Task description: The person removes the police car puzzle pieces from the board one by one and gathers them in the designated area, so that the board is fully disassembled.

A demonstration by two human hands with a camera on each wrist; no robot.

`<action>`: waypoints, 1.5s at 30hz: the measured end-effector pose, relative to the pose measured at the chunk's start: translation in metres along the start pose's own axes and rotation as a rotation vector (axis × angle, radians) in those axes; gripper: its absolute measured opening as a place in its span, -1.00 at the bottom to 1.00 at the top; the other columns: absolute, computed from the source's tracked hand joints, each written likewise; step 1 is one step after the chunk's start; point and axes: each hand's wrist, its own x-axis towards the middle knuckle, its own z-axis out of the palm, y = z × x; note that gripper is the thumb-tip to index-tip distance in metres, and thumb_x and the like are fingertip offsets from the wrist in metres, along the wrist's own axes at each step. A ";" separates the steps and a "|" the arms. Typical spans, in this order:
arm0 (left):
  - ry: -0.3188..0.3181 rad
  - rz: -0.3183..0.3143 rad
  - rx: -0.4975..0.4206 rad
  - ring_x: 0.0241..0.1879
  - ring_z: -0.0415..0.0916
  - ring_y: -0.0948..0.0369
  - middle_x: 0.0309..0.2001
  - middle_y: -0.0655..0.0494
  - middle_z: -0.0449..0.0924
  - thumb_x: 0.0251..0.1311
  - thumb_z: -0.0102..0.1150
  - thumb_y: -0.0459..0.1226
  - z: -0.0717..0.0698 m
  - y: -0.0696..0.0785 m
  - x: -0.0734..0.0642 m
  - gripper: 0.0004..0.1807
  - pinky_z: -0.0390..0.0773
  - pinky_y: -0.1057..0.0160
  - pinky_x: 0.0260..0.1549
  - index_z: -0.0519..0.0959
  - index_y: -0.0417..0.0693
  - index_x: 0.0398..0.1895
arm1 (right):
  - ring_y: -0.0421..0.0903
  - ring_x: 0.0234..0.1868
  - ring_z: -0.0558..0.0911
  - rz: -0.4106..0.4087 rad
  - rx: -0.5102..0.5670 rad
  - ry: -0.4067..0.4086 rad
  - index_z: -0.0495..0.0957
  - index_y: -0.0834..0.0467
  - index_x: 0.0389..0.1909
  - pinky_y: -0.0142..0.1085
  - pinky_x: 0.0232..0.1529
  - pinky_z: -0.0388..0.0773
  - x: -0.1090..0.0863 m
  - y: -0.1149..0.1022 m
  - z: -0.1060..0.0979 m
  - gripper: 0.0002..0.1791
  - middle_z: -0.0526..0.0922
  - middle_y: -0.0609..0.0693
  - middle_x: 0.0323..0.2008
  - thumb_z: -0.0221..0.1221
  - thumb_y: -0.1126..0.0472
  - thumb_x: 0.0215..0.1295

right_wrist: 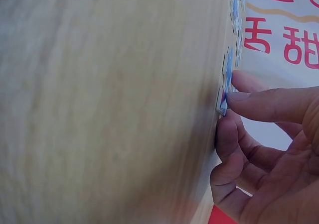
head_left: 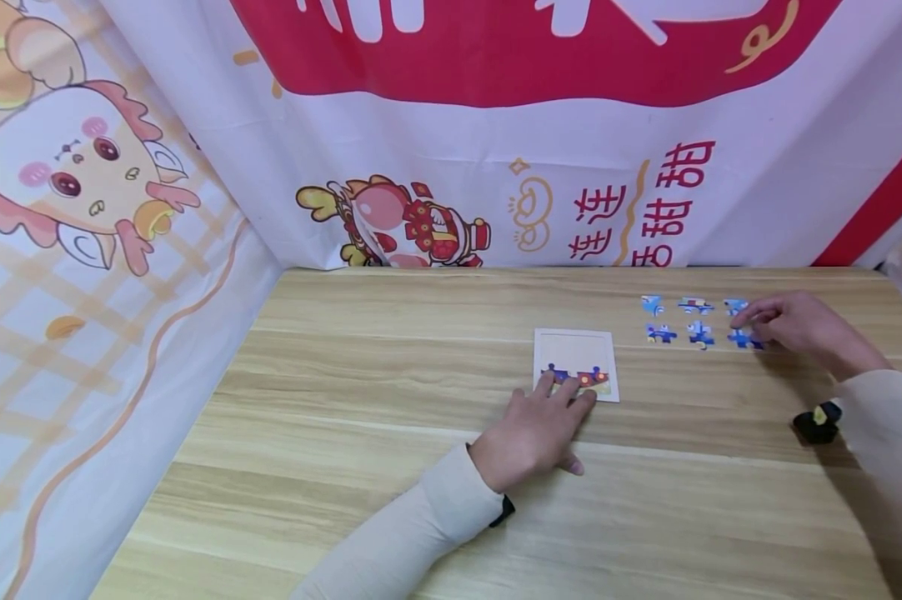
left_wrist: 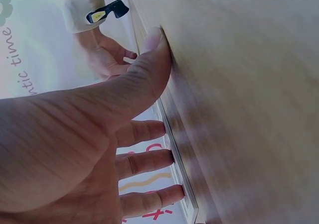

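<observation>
My left hand (head_left: 533,425) rests with straight, spread fingers on the lower edge of a small white puzzle board (head_left: 574,346). Several joined puzzle pieces (head_left: 598,377) fill the board's lower part, partly hidden under the fingertips. In the left wrist view, three fingertips lie along the edge of the board (left_wrist: 187,189), and the thumb sits apart on the table. Off to the right, my right hand (head_left: 804,325) pinches a blue puzzle piece (head_left: 742,339) at the near right of a group of loose ones. The right wrist view shows the thumb on that piece (right_wrist: 224,97), other fingers curled.
The other loose pieces, such as a blue one (head_left: 652,304) and a purple-blue one (head_left: 699,335), lie in two rows near the table's back. A printed cloth (head_left: 436,133) hangs behind the wooden table (head_left: 391,367), and another (head_left: 121,333) along its left side.
</observation>
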 end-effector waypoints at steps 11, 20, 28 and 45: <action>0.039 0.041 0.003 0.64 0.09 0.03 0.67 0.20 0.09 0.19 0.35 0.26 0.008 -0.004 -0.003 0.03 0.48 -0.06 0.36 0.17 0.23 0.67 | 0.32 0.07 0.40 -0.080 -0.075 0.065 0.64 0.29 0.19 -0.03 -0.10 0.50 -0.012 -0.032 0.012 -0.65 0.47 0.47 0.19 0.07 0.30 0.50; 0.040 0.057 0.022 0.67 0.03 0.08 0.70 0.19 0.02 0.33 0.22 0.26 0.013 -0.002 -0.013 -0.07 0.46 0.00 0.35 0.14 0.23 0.68 | 0.15 -0.08 0.57 -0.273 -0.102 0.085 0.73 0.28 0.00 -0.22 -0.22 0.53 -0.013 -0.091 0.044 -0.74 0.69 0.32 -0.03 0.14 0.40 0.40; 0.024 0.052 0.015 0.66 0.05 0.08 0.70 0.12 0.01 0.36 0.17 0.26 0.012 0.001 -0.018 -0.08 0.38 -0.05 0.45 0.12 0.22 0.68 | 0.02 -0.10 0.62 -0.432 -0.044 0.001 0.74 0.25 -0.05 -0.21 -0.11 0.52 -0.012 -0.136 0.083 -0.79 0.75 0.17 -0.14 0.20 0.39 0.39; 0.039 0.049 0.068 0.64 0.10 0.08 0.69 0.14 0.06 0.36 0.15 0.28 0.011 0.005 -0.018 -0.13 0.42 -0.05 0.41 0.20 0.26 0.65 | -0.07 -0.21 0.59 -0.464 0.071 -0.181 0.70 0.27 -0.10 -0.23 -0.08 0.48 -0.003 -0.189 0.140 -0.83 0.74 0.11 -0.25 0.17 0.42 0.40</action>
